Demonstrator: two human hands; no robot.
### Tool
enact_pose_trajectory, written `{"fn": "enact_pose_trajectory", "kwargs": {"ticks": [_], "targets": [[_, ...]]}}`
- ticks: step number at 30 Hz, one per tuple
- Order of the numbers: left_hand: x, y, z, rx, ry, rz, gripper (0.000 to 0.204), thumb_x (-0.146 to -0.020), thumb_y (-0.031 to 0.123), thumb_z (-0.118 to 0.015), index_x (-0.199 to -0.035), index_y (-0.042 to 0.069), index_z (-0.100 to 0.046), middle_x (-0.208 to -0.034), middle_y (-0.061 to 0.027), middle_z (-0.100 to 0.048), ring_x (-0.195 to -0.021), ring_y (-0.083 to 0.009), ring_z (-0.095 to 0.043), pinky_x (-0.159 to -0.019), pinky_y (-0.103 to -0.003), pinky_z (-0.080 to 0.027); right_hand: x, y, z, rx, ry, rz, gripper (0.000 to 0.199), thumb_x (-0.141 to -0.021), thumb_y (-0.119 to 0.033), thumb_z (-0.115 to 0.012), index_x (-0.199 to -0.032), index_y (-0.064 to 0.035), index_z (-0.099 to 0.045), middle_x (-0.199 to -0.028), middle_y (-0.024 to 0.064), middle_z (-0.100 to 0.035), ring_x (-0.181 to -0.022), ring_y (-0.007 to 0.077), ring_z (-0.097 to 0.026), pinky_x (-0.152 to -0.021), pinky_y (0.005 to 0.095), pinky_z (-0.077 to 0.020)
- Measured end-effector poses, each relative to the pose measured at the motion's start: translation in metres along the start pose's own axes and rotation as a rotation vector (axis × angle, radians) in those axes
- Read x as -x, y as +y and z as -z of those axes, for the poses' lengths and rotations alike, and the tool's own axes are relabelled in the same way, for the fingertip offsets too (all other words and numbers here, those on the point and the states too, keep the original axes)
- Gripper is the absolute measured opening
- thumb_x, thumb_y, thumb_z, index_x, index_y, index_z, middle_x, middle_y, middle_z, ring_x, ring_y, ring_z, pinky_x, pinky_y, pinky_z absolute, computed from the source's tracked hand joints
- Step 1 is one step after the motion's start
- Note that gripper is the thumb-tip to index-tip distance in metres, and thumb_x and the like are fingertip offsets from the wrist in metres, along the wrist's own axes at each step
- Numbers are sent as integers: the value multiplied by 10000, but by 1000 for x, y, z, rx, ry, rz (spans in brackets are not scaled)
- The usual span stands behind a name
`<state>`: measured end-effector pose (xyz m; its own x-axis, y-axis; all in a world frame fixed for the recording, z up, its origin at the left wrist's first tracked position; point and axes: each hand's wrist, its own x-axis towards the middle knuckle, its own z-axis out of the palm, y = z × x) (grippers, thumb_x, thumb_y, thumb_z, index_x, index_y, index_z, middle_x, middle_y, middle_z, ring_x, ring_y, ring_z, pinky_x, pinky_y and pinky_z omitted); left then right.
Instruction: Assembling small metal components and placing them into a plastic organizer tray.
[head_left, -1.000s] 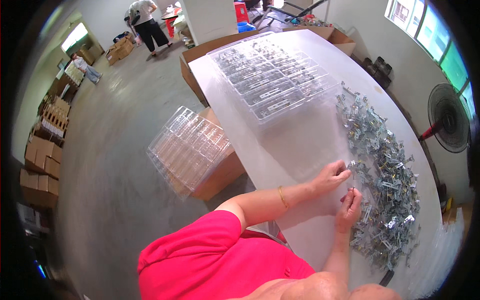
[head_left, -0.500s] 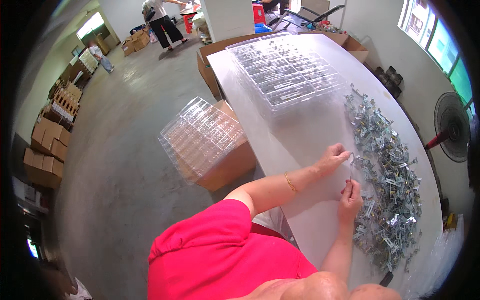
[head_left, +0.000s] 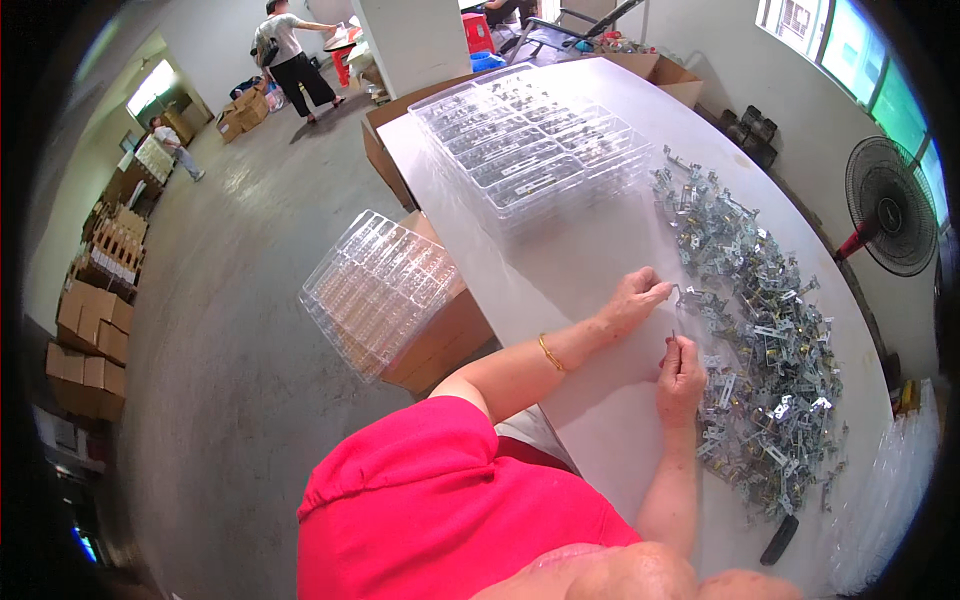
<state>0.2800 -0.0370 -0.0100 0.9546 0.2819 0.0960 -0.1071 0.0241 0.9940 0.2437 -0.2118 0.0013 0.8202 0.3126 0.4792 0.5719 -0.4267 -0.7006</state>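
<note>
Head view, small bent metal bracket (head_left: 683, 293) — silvery, left hand (head_left: 633, 297) pinching

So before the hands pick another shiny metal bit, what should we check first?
1. Left hand pinches a small metal piece: ok.
2. Right hand holds a thin pin: ok, though what it is exactly, cannot tell.
3. Pile of metal parts sits beside both hands: ok.
4. Clear trays lie on the table, farther up: ok.
5. Tray slots free: cannot tell.
</note>
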Motion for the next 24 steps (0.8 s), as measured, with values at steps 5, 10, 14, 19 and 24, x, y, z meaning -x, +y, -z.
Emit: {"fn": "enact_pose_trajectory", "kwargs": {"ticks": [5,10,14,19,24], "targets": [[-1,-20,-7,3,38,-48,290,-920,305,-652,-851,26,-607,-715,20,-524,-680,-65,-454,-572,-268,-387,1,1,-1,-13,-10,14,111,-987,-139,-543,-999,-55,-615,-686,127,-617,-580,251,-617,-536,374,-468],[-3,-16,-15,-4,56,-58,284,-907,287,-664,-836,20,-598,-705,19,-519,-679,-72,-452,-578,-277,-393,4,2,0,-28,5,-40,124,-993,-129,-537,-1005,-32,-613,-754,119,-649,-584,211,-601,-546,348,-474],[-2,-12,-16,34,63,-38,296,-903,290,-658,-827,14,-587,-692,7,-526,-668,-87,-464,-575,-292,-404,3,2,1,-19,-6,-59,143,-998,-132,-528,-1027,-23,-616,-793,119,-670,-597,202,-606,-557,336,-485],[-2,-12,-16,18,92,-26,284,-868,269,-637,-845,-11,-591,-699,-73,-595,-669,-155,-545,-605,-341,-456,-2,-2,-6,25,-5,-28,144,-998,-131,-524,-1024,-23,-616,-765,115,-650,-600,203,-604,-564,334,-486],[0,-7,-17,55,86,-15,295,-879,283,-647,-845,-3,-583,-692,-44,-563,-670,-123,-506,-594,-321,-437,-1,2,-4,28,-40,-58,178,-1010,-158,-505,-1038,-23,-617,-736,90,-611,-609,175,-579,-583,327,-475]]}}
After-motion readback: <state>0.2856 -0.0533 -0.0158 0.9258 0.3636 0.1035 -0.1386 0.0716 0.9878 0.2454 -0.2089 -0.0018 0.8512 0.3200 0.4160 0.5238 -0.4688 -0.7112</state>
